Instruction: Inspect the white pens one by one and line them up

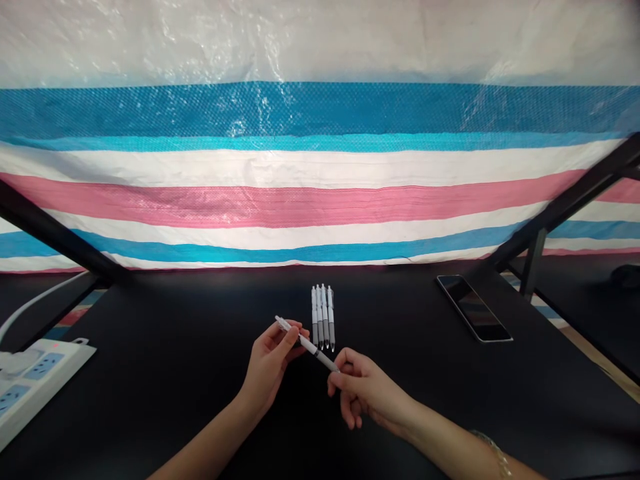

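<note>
A white pen (310, 347) with a grey grip slants between my two hands, its clicker end up and to the left. My left hand (273, 360) pinches the upper barrel near the clip. At the lower end, the thumb and fingers of my right hand (363, 387) close around the tip, which they hide. Just beyond the held pen, several similar white pens (323, 317) with grey grips lie side by side on the black table (175, 387), tips toward me.
A smartphone (474, 308) with a dark screen lies at the right. On the left is a white power strip (45, 373) with a plug and cable (30, 303). Black frame bars (560, 207) slope at both sides, and a striped plastic sheet (320, 207) hangs behind the table.
</note>
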The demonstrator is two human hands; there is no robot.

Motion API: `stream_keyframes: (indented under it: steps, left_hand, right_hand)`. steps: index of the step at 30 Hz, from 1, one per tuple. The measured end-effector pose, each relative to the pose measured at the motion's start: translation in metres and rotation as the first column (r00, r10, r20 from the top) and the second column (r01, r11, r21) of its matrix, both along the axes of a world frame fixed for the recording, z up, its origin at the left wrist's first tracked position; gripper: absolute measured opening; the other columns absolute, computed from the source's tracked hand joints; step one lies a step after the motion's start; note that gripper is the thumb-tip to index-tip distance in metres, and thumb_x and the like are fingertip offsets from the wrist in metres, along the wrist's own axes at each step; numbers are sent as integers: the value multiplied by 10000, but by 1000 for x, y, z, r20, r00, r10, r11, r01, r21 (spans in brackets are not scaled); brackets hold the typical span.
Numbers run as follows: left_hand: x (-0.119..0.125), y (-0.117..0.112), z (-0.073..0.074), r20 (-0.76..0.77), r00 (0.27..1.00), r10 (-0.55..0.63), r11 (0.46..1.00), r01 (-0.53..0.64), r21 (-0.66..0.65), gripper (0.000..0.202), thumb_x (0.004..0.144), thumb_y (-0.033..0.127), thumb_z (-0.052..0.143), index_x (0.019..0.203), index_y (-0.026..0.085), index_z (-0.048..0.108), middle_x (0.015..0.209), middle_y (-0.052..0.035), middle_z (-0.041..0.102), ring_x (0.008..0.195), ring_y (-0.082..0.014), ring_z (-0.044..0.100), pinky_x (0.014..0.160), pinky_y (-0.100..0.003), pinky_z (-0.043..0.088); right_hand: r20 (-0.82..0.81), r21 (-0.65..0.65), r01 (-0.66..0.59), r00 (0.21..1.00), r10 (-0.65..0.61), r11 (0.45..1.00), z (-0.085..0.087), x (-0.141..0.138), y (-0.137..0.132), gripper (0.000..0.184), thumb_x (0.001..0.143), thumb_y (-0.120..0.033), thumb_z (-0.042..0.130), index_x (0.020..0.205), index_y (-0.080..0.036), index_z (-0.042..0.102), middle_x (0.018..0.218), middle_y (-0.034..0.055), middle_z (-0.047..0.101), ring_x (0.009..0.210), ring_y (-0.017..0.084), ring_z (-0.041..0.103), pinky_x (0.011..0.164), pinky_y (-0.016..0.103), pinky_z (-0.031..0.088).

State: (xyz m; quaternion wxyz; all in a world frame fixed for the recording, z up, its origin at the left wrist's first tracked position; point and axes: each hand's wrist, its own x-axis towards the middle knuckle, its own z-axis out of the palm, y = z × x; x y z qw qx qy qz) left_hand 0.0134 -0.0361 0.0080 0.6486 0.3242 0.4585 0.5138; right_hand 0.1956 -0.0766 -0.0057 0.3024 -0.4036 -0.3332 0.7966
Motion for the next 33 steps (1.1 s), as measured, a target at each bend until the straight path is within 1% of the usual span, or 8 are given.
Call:
stream_keyframes:
  steps: [5,8,10,14,19,24,29,33]
  left_hand:
    - [0,0,-1,3,1000,-13,1000,13,-1,168,741,287,688,840,154,664,785,-42,675,772,-147,611,712,-254,519]
    - [0,0,-1,4,1000,-16,1000,16,1,156,751,278,680,844,154,658,788,-38,673,771,-142,609,713,-251,519]
    - [0,-1,-1,8,1000,-20,1000,20,-2,153,750,273,683,841,154,655,784,-35,673,761,-139,607,705,-247,520]
    - [0,-1,-2,7,1000,-27,1000,27,-10,154,751,280,682,837,154,655,773,-31,674,753,-136,609,696,-241,522]
    - [0,0,-2,-1,1000,-22,1000,22,-18,159,748,277,686,843,153,657,774,-30,675,753,-135,612,688,-232,522]
    - [1,-1,-1,13,999,-52,999,52,-12,157,748,276,686,834,149,657,759,-34,678,747,-139,614,678,-233,524]
    - [1,-1,-1,-3,1000,-30,999,30,-13,156,741,276,693,832,154,656,765,-31,680,746,-136,614,670,-221,523]
    - [1,-2,-1,20,997,-69,998,69,2,153,750,273,684,841,154,656,764,-36,680,753,-140,614,693,-237,525]
  right_hand:
    - [-24,-48,-34,999,33,998,0,0,0,457,821,-582,426,841,-130,495,688,27,603,386,82,545,330,156,338]
    - [-8,-15,-20,1000,20,1000,0,1,0,367,783,-510,549,868,-163,460,815,28,626,410,88,571,328,152,340]
    - [-1,-4,-27,1000,27,1000,-1,2,0,343,768,-476,583,823,-165,449,796,17,620,407,86,569,322,143,327]
    - [-42,-38,-55,998,54,998,-1,1,-1,447,843,-550,400,774,-121,506,667,29,589,395,88,555,334,150,340]
    - [-36,-28,-33,999,32,999,0,1,0,343,794,-489,539,838,-152,488,766,23,615,429,97,580,342,149,348]
    - [-72,-60,-54,996,50,997,-3,1,0,483,826,-570,418,707,-112,513,611,42,586,397,91,545,353,158,347]
    - [-46,-20,-30,999,29,999,0,1,-1,373,795,-515,525,841,-145,514,762,35,624,435,95,571,360,161,354]
    - [-60,-51,-54,997,51,997,-3,1,1,463,806,-571,465,710,-120,514,623,30,586,402,87,538,361,164,336]
